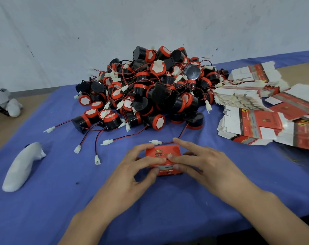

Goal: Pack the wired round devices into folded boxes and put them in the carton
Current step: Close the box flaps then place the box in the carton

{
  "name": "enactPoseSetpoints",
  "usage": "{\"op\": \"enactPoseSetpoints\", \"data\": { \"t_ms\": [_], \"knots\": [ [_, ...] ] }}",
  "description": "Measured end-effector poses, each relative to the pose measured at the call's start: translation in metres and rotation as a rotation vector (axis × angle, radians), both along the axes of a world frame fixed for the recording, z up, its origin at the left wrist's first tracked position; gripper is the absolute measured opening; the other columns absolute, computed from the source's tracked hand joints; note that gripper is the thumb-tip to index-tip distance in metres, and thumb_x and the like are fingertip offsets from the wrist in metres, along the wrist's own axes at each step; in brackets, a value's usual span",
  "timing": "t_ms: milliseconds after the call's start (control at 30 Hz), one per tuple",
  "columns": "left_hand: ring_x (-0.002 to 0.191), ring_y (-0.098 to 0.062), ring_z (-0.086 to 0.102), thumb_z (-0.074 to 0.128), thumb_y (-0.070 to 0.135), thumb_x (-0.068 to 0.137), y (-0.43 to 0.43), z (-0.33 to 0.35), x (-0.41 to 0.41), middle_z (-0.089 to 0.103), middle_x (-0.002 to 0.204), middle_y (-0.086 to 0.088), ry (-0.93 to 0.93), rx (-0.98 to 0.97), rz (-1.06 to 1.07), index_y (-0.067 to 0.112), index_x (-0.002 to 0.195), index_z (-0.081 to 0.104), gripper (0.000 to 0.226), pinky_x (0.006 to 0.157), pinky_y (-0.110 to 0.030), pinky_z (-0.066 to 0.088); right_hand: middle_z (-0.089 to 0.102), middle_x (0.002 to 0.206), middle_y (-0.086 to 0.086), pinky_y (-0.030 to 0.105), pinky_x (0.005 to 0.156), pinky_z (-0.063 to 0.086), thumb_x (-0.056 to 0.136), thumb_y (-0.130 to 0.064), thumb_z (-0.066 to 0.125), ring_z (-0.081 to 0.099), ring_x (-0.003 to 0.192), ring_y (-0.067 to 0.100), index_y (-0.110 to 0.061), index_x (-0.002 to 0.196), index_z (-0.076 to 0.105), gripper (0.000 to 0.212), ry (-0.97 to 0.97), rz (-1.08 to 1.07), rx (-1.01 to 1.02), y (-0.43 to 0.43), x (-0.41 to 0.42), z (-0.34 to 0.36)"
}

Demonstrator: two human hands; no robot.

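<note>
Both hands grip a small red folded box (163,153) on the blue cloth (44,200). The left hand (132,167) curls round its left end and the right hand (203,165) pinches its right end. Just beyond the box sprawls the heap of wired round devices (150,89). Right of the box lie flat unfolded boxes (256,122).

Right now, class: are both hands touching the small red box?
Touching. The head view shows the left hand and right hand both holding the red box, gripping its top and front face.
</note>
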State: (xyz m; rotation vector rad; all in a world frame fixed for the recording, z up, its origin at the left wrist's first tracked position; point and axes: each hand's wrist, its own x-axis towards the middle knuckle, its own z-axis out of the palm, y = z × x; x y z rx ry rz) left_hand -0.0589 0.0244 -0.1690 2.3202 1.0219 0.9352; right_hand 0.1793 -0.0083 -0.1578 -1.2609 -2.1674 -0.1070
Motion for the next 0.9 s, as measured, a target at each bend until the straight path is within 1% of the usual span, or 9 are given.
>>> {"op": "enactPoseSetpoints", "data": {
  "t_ms": [133,200,267,367,433,533,700,800,900],
  "knots": [
    [0.130,-0.008,0.050,0.060,0.049,0.089,0.002,0.001,0.009,0.042,0.142,0.021,-0.034,-0.017,-0.009,0.046,0.108,0.067,0.020,0.095,-0.023,0.051,0.055,0.147,-0.011,0.038,0.083,0.058,0.096,-0.054,0.042,0.067,0.109,0.016,-0.031,0.113,0.073,0.042,0.087,0.005,-0.142,-0.001,-0.003,-0.005],
    [0.131,-0.008,0.049,0.063,0.044,0.089,0.004,0.000,0.011,0.045,0.143,0.017,-0.062,-0.031,-0.015,0.042,0.104,0.068,0.015,0.096,-0.023,0.049,0.044,0.152,-0.020,0.030,0.096,0.050,0.091,-0.063,0.041,0.056,0.123,0.008,-0.035,0.110,0.065,0.041,0.118,0.024,-0.268,0.002,-0.002,-0.007],
    [0.134,-0.006,0.047,0.066,0.041,0.088,0.003,0.001,0.012,0.047,0.144,0.015,-0.095,-0.079,-0.016,0.039,0.100,0.070,0.014,0.099,-0.024,0.048,0.038,0.153,-0.023,0.021,0.100,0.042,0.087,-0.066,0.047,0.047,0.129,0.001,-0.043,0.099,0.054,0.027,0.168,0.036,-0.364,0.006,-0.003,-0.007],
    [0.131,-0.003,0.051,0.069,0.037,0.083,0.001,0.005,0.015,0.053,0.141,0.015,-0.215,-0.218,-0.003,0.038,0.096,0.073,0.014,0.100,-0.029,0.051,0.049,0.142,-0.019,0.022,0.093,0.045,0.087,-0.057,0.058,0.055,0.118,0.001,-0.037,0.094,0.055,0.021,0.318,0.047,-0.452,0.012,-0.006,-0.005],
    [0.121,-0.006,0.059,0.069,0.036,0.084,0.001,0.009,0.018,0.059,0.133,0.015,-0.298,-0.264,0.033,0.039,0.095,0.074,0.012,0.095,-0.032,0.054,0.061,0.124,-0.012,0.025,0.087,0.050,0.085,-0.054,0.060,0.062,0.105,0.008,-0.033,0.096,0.062,0.023,0.536,0.104,-0.517,0.014,-0.010,0.001],
    [0.104,-0.004,0.065,0.064,0.039,0.095,-0.001,0.019,0.029,0.068,0.113,0.017,-0.401,-0.241,0.095,0.040,0.100,0.071,0.008,0.081,-0.018,0.051,0.069,0.101,-0.010,0.017,0.081,0.050,0.092,-0.048,0.059,0.065,0.095,0.008,-0.032,0.096,0.064,0.017,0.871,0.188,-0.538,0.013,-0.021,0.011],
    [0.086,-0.017,0.068,0.052,0.028,0.100,-0.007,0.029,0.065,0.070,0.093,-0.002,-0.686,-0.254,0.148,0.021,0.099,0.062,0.013,0.070,-0.020,0.055,0.062,0.113,0.009,0.020,0.076,0.052,0.099,-0.041,0.057,0.066,0.090,0.009,-0.028,0.097,0.063,0.014,1.188,0.171,-0.495,0.014,-0.054,0.016],
    [0.076,-0.006,0.064,0.051,0.025,0.104,-0.005,0.035,0.079,0.068,0.082,0.004,-0.777,-0.206,0.215,0.014,0.093,0.059,0.018,0.065,-0.015,0.052,0.061,0.116,0.015,0.020,0.074,0.052,0.101,-0.033,0.058,0.066,0.091,0.011,-0.021,0.095,0.060,0.013,1.280,0.105,-0.423,0.017,-0.064,0.020],
    [0.068,0.000,0.059,0.048,0.034,0.105,0.001,0.039,0.083,0.063,0.072,0.010,-0.789,-0.182,0.255,0.016,0.087,0.056,0.027,0.061,-0.014,0.049,0.066,0.109,0.009,0.019,0.072,0.051,0.103,-0.035,0.054,0.066,0.087,0.009,-0.021,0.096,0.059,0.016,1.303,0.092,-0.373,0.019,-0.068,0.024]
  ]
}}
